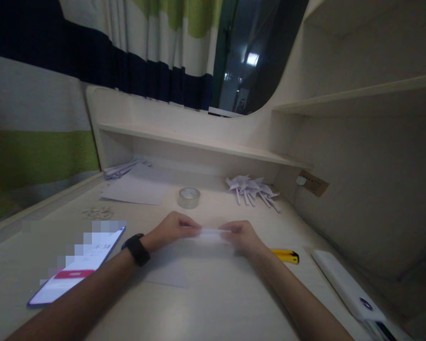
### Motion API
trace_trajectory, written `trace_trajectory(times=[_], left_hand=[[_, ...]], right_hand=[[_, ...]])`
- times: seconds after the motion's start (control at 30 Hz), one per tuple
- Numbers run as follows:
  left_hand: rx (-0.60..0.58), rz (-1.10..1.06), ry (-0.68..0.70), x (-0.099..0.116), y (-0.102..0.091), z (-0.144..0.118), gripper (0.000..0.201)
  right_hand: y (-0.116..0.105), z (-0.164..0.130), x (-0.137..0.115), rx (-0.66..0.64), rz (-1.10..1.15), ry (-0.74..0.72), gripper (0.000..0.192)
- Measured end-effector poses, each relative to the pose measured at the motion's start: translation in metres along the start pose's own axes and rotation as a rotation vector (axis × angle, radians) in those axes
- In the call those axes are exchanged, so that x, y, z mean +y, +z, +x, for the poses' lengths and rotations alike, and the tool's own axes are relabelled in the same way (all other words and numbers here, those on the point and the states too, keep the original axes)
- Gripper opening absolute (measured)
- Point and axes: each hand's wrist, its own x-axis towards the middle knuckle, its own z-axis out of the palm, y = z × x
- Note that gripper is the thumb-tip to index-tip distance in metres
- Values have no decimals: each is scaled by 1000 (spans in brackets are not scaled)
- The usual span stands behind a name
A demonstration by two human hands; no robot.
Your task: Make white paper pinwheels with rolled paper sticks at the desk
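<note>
1. The left hand [173,228], a black band at its wrist, pinched one end of a thin white paper strip [210,231].
2. The right hand [243,235] pinched the other end, holding the strip stretched just above the pale wooden surface [213,303].
3. A clear tape roll [189,197] stood behind the hands; a yellow utility knife [287,256] lay just right of the right hand.

Your pale desk [213,303] carries a phone [78,266], tape roll [189,197], paper sheets [137,188], folded paper pinwheels [252,188], yellow cutter [287,255] and white remote [346,284].
</note>
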Motion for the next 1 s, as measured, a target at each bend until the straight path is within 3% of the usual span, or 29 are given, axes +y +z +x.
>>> trace_trajectory(times=[0.53,0.67,1.0], left_hand=[[-88,219,109,-12,5,1,25],[-103,231,184,-10,5,0,24],[-100,198,180,-5,7,-1,27]], right_hand=[[-1,2,-3,-39,-240,-122,30],[-1,2,-2,-22,-205,-99,31],[4,-1,-2,-32,8,-16,38]])
